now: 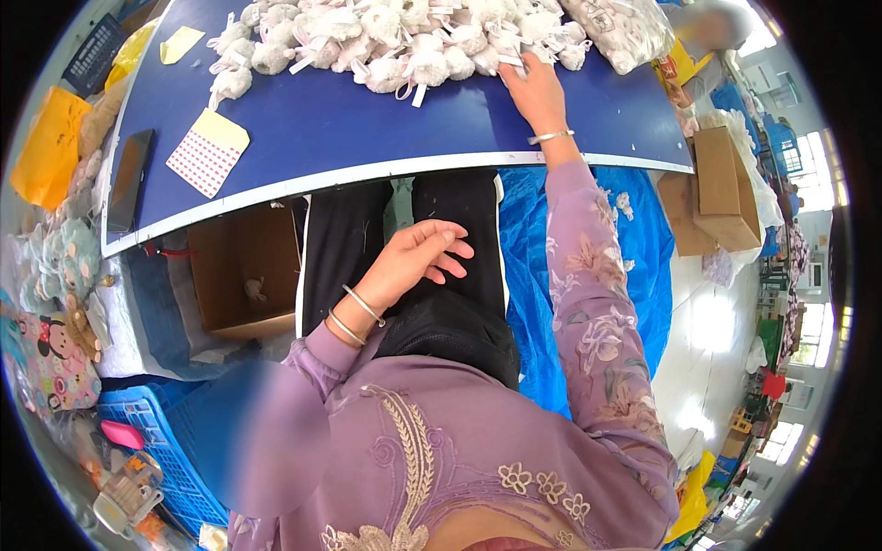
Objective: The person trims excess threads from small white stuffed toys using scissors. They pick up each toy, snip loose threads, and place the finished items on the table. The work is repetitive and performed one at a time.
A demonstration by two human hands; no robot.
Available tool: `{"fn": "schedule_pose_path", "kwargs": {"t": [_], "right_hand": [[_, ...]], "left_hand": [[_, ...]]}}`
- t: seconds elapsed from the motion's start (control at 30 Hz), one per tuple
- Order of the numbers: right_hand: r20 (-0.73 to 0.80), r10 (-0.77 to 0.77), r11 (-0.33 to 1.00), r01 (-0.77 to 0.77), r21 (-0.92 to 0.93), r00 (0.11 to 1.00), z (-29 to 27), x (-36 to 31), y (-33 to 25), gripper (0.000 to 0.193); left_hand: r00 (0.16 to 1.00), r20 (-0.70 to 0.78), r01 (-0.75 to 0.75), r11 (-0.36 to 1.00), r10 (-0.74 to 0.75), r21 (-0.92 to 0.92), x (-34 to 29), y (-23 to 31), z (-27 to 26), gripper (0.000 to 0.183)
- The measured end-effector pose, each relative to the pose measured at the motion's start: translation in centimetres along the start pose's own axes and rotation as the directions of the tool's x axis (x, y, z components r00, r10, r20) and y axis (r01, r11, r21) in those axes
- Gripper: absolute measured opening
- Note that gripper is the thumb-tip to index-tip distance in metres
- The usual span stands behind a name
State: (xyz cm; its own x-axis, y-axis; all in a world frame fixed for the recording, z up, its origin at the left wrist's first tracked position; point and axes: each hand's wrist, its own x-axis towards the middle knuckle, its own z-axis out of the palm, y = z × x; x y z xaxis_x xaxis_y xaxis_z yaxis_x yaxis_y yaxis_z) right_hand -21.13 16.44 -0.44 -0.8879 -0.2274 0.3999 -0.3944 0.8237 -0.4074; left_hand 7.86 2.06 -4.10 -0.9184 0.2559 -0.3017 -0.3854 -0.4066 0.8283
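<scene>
A heap of small white plush toys (427, 66) with pale ribbon loops and tags lies along the far side of the blue table (367, 138). At the heap's near right edge, my right hand (535, 96) reaches in, its thumb and fingers closed about one of the toys; the fingertips are partly hidden among the plush. My left hand (418, 260) hovers over my lap, this side of the table edge, fingers loosely curled and apart with nothing in them. Right of the heap is a clear plastic bag (625, 32) filled with similar toys.
On the table's left lie a sticker sheet with red marks (209, 151), a yellow paper note (180, 44) and a dark flat object (130, 179). Below are an open cardboard box (243, 275) and blue plastic sheeting (542, 275). A blue crate (161, 450) stands at lower left.
</scene>
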Motion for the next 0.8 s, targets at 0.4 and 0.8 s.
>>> {"fn": "schedule_pose_path", "kwargs": {"t": [0.4,0.8], "right_hand": [[0.121,0.069,0.814,-0.126,0.567,0.990,-8.6,-10.6,-3.9,0.022],[0.276,-0.049,0.760,-0.143,0.634,0.960,-8.9,-15.5,-7.4,0.036]], "left_hand": [[0.985,-0.063,-0.171,0.963,0.162,-0.209,1.0,0.7,0.0,0.048],[0.985,-0.013,-0.159,0.881,0.172,-0.446,3.0,1.1,0.4,0.033]]}}
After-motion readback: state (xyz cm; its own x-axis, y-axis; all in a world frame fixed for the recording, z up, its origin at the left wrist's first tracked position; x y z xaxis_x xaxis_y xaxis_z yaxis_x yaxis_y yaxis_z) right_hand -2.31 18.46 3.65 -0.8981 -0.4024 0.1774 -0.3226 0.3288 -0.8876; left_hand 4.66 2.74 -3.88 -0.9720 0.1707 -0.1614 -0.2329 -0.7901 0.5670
